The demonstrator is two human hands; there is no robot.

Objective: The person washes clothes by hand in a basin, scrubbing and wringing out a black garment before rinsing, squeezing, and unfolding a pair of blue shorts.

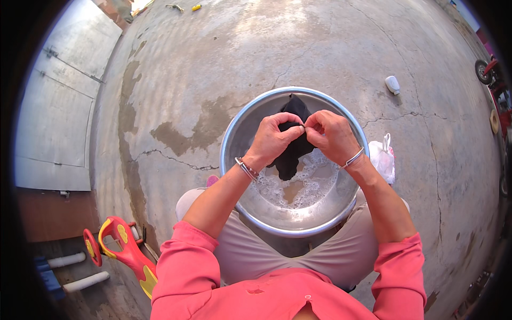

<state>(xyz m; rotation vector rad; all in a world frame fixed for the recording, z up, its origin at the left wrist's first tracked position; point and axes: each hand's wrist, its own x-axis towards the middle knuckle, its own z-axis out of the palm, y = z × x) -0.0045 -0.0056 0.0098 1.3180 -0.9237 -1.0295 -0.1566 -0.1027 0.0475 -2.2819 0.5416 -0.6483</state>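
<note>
A large round metal basin point(298, 225) stands between my knees, with soapy, cloudy water point(294, 191) and white suds in its bottom. Over it I hold up a black cloth point(291, 160), whose lower end hangs down to the suds. My left hand point(276, 134) pinches the cloth's edge between thumb and forefinger. Right beside it, fingertips nearly touching, my right hand point(330, 130) pinches the same edge. Whether the cloth is a garment I cannot tell. Each wrist wears a metal bangle.
A white plastic bag point(382, 160) sits against the basin's right side. Further off lies a white bottle point(392, 85) on the cracked concrete floor point(256, 60). To the left are a red and yellow ride-on toy point(128, 248), white pipes point(86, 281) and a metal door point(60, 108).
</note>
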